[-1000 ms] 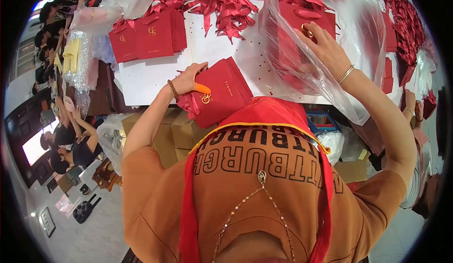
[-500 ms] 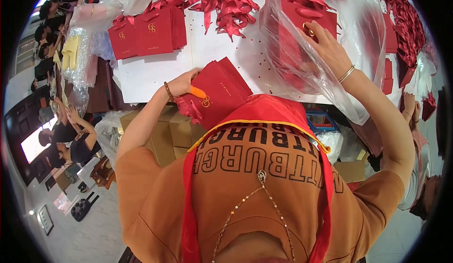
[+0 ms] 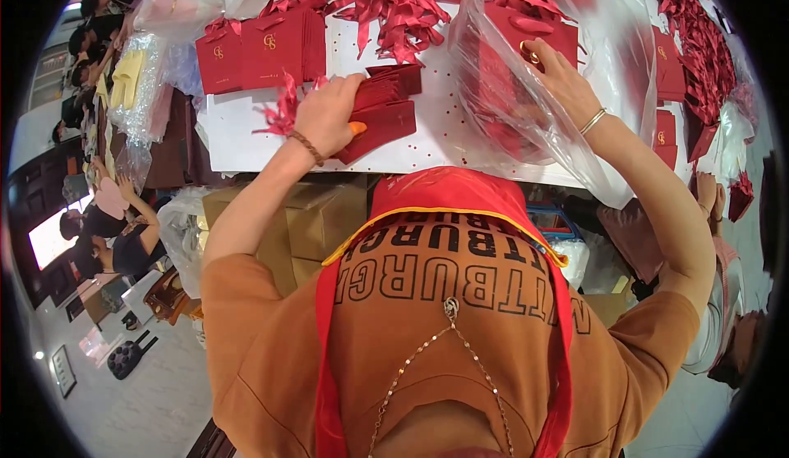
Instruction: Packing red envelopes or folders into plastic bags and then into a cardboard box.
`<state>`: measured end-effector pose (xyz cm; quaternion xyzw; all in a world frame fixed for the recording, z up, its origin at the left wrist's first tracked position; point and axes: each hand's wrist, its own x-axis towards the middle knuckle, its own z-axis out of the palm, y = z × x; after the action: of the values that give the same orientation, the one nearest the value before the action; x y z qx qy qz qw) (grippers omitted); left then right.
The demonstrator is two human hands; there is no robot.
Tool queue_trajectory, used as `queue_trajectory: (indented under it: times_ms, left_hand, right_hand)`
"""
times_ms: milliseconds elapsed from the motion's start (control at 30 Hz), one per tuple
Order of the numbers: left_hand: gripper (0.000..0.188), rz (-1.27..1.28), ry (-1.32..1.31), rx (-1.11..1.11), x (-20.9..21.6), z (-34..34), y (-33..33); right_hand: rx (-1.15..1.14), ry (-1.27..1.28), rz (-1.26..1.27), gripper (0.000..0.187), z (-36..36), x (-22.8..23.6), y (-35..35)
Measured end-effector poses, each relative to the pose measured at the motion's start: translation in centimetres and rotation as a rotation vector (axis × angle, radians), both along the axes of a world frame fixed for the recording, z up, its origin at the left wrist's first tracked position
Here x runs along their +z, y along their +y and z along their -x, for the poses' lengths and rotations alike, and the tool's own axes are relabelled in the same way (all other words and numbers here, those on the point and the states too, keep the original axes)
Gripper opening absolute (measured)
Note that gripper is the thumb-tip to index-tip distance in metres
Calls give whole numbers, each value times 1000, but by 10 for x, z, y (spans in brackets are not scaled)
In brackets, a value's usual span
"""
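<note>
My left hand (image 3: pixel 327 117) is closed round a stack of red paper gift bags (image 3: pixel 382 129), tilted on edge over the table's near side. Their ribbon handles stick out to the left of the hand, and an orange cover sits on one finger. On the right, my right hand (image 3: pixel 563 84) is at a large clear plastic bag (image 3: pixel 567 158), with its fingers bent at the mouth. Inside that plastic stand more red gift bags (image 3: pixel 505 47) with ribbon handles. Whether the fingers pinch plastic or ribbon is hard to make out.
A row of red gift bags (image 3: pixel 261 51) stands at the back left of the white table (image 3: pixel 246 133). Loose red ribbons (image 3: pixel 403 10) heap up at the far middle. Cardboard boxes (image 3: pixel 308 228) sit below the table edge. Other people (image 3: pixel 115 232) are at the left.
My left hand has moved up and forward over the table and turned the stack of gift bags on edge. The right hand stays at the clear plastic bag.
</note>
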<state>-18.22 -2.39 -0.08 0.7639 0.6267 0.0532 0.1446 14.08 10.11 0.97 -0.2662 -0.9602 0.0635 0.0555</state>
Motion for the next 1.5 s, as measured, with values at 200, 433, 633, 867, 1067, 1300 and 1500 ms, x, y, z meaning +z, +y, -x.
queue_trajectory:
  times_ms: [200,433,633,867,1067,1300,1500]
  left_hand:
    - [67,-79,37,-66,-5,-20,-31]
    - [54,-156,29,-87,-9,-18,-18]
    - [67,-130,47,-64,-17,-58,30]
    - [101,-218,1,-207,-2,-45,12]
    - [106,-135,64,-177,11,-35,0]
    - [98,-221,-208,-149,-12,-19,-8]
    - [91,-293,-309,-96,-22,-39,7]
  right_hand:
    - [10,-14,-10,72,-2,-2,2]
    - [35,-3,30,72,-6,-2,5]
    - [86,8,25,70,-5,0,7]
    - [41,34,160,69,-3,11,6]
    - [64,1,124,69,-4,13,7]
    - [50,-24,124,68,-4,12,7]
    - [56,-34,108,69,-3,11,10]
